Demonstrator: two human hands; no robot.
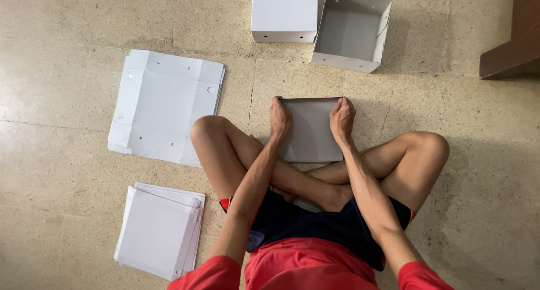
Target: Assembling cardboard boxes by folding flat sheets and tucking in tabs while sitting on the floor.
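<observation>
Pressing down on a grey cardboard sheet point(311, 129), the left hand point(279, 119) and right hand point(342, 120) were curled over its far corners. Beyond them, two folded boxes point(284, 13) point(352, 31) were stood; flat blanks point(163, 111) were stacked left of the left hand.

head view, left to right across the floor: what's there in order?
Stack of flat white sheets and the unfolded box blank above it → left hand → grey sheet gripped by both hands → right hand → open box → brown furniture corner.
</observation>
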